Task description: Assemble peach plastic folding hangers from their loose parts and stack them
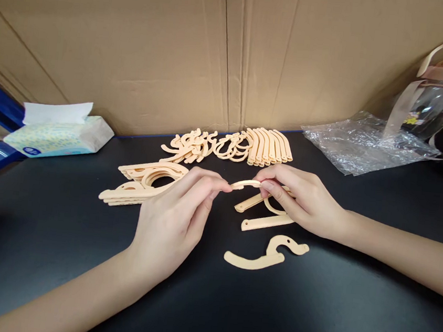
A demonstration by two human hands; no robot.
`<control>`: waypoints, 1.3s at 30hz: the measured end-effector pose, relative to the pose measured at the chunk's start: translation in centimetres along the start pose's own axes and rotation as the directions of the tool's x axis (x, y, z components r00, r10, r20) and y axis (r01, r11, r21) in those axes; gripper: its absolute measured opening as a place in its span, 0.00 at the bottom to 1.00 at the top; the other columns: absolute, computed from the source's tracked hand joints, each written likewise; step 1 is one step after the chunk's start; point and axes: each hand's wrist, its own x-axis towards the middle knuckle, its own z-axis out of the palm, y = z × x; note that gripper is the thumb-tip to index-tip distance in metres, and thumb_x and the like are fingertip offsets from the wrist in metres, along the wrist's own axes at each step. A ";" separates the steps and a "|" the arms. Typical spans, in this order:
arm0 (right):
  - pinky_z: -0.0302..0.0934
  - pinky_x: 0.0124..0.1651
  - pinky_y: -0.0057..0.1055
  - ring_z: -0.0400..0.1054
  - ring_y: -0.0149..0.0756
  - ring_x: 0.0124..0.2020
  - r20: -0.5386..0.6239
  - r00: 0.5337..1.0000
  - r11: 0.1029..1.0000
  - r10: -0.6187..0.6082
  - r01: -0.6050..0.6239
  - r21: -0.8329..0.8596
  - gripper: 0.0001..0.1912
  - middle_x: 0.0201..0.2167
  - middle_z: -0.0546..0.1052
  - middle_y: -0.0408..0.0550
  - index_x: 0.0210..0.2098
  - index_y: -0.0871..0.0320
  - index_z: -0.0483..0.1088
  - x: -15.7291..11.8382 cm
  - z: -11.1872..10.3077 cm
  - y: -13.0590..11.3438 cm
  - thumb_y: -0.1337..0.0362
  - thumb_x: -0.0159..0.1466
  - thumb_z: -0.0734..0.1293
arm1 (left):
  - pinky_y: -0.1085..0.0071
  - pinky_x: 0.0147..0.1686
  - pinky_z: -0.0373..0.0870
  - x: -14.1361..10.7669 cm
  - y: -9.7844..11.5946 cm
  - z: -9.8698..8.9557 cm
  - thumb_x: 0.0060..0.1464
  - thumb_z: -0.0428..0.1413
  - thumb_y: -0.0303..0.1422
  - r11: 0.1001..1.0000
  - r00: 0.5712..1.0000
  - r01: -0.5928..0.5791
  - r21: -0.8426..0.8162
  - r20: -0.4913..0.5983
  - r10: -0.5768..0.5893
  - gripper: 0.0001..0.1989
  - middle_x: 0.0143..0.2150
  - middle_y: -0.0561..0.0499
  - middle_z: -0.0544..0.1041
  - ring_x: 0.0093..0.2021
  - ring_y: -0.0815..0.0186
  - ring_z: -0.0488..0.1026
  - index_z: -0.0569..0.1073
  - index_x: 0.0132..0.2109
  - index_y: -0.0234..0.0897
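Between my two hands a small curved cream plastic piece (246,183) is held above the black table. My left hand (179,212) pinches its left end with fingertips, and my right hand (305,201) pinches its right end. Below and behind my right hand lie two straight arms (265,223) and a partly hidden ring. Nearer to me, a hook piece (282,244) touches or overlaps a curved arm (253,262). A stack of joined cream pieces (132,191) sits left, partly covered by my left hand.
At the back of the black table (79,235) are piled hooks (192,146), rings (233,147) and a row of arms (269,147). A tissue pack (58,133) sits left. Clear plastic film (366,144) and a bottle (438,99) are right, before a cardboard wall (158,48).
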 end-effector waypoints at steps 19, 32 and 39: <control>0.59 0.32 0.28 0.64 0.32 0.30 0.077 0.943 0.933 -0.323 0.331 -0.143 0.11 0.29 0.74 0.49 0.40 0.63 0.69 0.2 0.0 -1.2 0.69 0.70 0.55 | 0.73 0.31 0.62 -0.1 0.2 0.4 0.61 0.53 0.29 0.985 0.968 -0.105 -0.136 0.215 0.132 0.02 0.34 0.54 0.73 0.33 0.69 0.67 0.69 0.42 0.38; 0.60 0.33 0.27 0.67 0.30 0.31 0.118 0.928 0.909 -0.353 0.370 -0.193 0.09 0.30 0.77 0.46 0.41 0.60 0.69 -0.2 0.0 -1.7 0.66 0.70 0.58 | 0.75 0.24 0.56 -0.5 0.4 0.2 0.62 0.53 0.35 0.977 0.944 -0.181 -0.116 0.257 0.205 0.06 0.29 0.57 0.67 0.27 0.72 0.65 0.66 0.39 0.37; 0.59 0.32 0.27 0.67 0.29 0.29 0.110 0.934 0.913 -0.339 0.355 -0.203 0.10 0.28 0.76 0.45 0.39 0.60 0.69 0.1 0.2 -1.5 0.63 0.70 0.59 | 0.76 0.23 0.56 -0.3 0.7 0.2 0.62 0.51 0.32 0.983 0.946 -0.176 -0.057 0.266 0.185 0.05 0.30 0.58 0.70 0.25 0.73 0.67 0.62 0.38 0.38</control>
